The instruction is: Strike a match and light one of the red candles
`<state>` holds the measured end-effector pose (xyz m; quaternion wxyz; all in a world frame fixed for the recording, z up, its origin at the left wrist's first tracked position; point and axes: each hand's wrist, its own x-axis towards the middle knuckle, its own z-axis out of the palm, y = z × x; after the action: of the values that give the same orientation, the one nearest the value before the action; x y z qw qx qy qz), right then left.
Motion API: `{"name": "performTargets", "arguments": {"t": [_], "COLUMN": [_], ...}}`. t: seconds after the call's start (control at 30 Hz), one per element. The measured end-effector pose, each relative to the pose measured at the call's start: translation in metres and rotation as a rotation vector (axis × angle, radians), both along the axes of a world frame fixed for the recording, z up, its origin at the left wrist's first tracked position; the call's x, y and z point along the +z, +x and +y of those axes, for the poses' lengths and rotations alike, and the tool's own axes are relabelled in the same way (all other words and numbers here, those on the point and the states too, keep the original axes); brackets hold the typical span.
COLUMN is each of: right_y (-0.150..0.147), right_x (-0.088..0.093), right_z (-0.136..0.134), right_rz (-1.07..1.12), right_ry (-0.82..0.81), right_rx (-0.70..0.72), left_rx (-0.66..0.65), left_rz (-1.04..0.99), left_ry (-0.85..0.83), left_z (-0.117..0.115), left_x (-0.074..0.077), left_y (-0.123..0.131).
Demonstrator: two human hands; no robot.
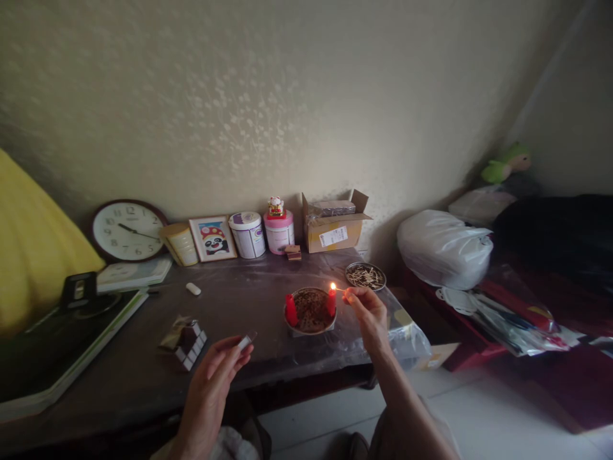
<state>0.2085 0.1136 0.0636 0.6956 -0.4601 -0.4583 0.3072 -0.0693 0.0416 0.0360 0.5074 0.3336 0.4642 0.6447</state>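
Match [339, 290]: thin stick pinched between thumb and fingertips of the right hand [368, 314], tip held at the wick of the right-hand candle [331, 302]. A small flame [332, 287] burns where the two meet; cannot tell whether it sits on the match, the wick, or both.

Candle: red, short, upright at the right edge of a round bowl [310, 331] filled with brown matter. A second red candle [291, 310] stands at the bowl's left edge, unlit.

Bowl sits near the front edge of a dark table [249, 300] covered with clear plastic sheeting.

Left hand [213, 374]: raised over the table's front edge, palm toward the camera, fingers curled around a small matchbox [246, 340] held at the fingertips.

Just behind the right hand, a shallow metal dish [348, 272] holds loose matchsticks.

Left of the left hand, a puzzle cube [191, 342] lies on the table. Farther left, a stack of books [71, 345].

Along the wall: a round clock [128, 230], a framed picture [213, 238], a white tin [247, 234], a pink tin [279, 231], an open cardboard box [334, 229].

Right of the table, a full white bag [443, 248].
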Motion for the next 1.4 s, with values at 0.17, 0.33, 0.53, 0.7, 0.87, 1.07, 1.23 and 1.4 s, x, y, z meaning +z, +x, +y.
{"name": "performTargets", "arguments": {"t": [0.17,0.33,0.53,0.7,0.87,1.07,1.23,1.4], "right_y": [0.002,0.004,0.004,0.004,0.005,0.006,0.006,0.005], "right_x": [0.001,-0.001,-0.003,-0.005,-0.007,-0.011,-0.011,-0.011], "right_z": [0.002,0.002,0.004,0.005,0.006,0.007,0.006,0.006], "right_rz": [-0.016,-0.053,-0.072,-0.075,-0.084,-0.091,-0.089,-0.088], "right_ry": [-0.012,-0.026,-0.04,-0.057,-0.064,-0.066,-0.065,-0.06], "right_rx": [0.005,-0.003,-0.025,-0.033,-0.025,-0.009,-0.007,-0.015], "left_rx": [0.006,0.009,0.004,0.0,-0.002,-0.002,0.002,0.009], "left_rz": [0.004,0.006,-0.008,-0.006,0.002,0.0,-0.004,-0.013], "left_ry": [0.002,0.008,0.009,-0.006,0.001,0.01,-0.007,-0.009], "left_z": [-0.002,-0.001,0.0,0.001,0.0,-0.001,-0.001,0.0], "left_x": [0.003,0.003,0.001,0.003,0.002,0.001,0.003,0.003], "left_y": [0.002,0.001,0.001,0.002,0.002,0.001,0.001,0.002]}}
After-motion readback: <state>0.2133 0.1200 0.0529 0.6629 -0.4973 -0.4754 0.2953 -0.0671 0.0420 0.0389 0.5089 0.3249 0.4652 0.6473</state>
